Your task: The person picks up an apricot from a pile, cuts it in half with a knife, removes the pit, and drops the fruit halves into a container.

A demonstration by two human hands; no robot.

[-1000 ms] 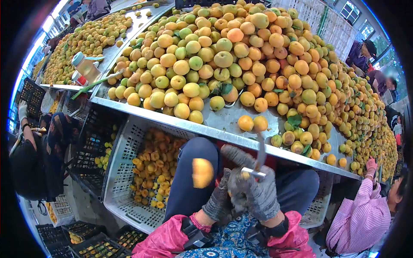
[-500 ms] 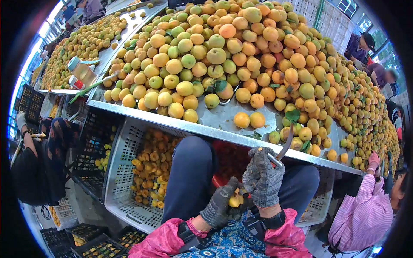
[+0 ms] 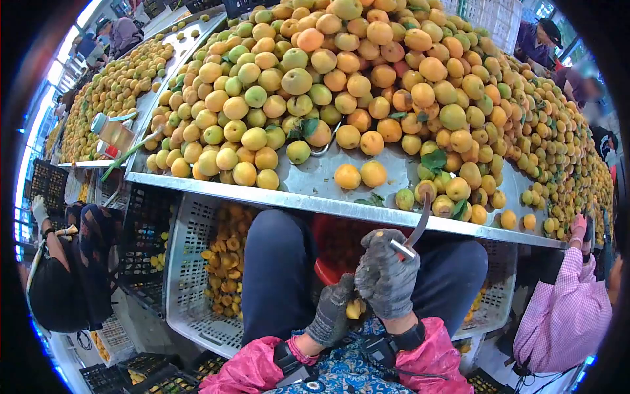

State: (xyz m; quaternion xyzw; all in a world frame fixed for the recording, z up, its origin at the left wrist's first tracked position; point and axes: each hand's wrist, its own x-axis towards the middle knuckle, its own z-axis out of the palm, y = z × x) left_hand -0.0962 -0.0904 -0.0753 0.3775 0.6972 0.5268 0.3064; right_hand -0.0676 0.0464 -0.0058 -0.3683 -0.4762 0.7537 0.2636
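Note:
My right hand (image 3: 387, 274), in a grey knit glove, is closed around the handle of a curved knife (image 3: 421, 222), its blade pointing up toward the table edge. Just left of it and lower, my left hand (image 3: 333, 311), in a similar glove, is closed on a yellow fruit piece (image 3: 356, 308) between the two hands. Both hands are above my lap. Beyond them, a metal table (image 3: 295, 198) bears a large heap of yellow-orange fruits (image 3: 367, 85).
A pale crate (image 3: 180, 276) with halved fruit stands left of my knees, a red basin (image 3: 325, 269) between them. Black crates (image 3: 141, 243) are farther left. Co-workers sit at left (image 3: 65, 276) and right (image 3: 564, 315). A jar (image 3: 115, 133) stands on the left table.
The whole view has shifted a little, with the table's fruits lying farther left. Both hands remain close together, and the yellow piece shows less between them.

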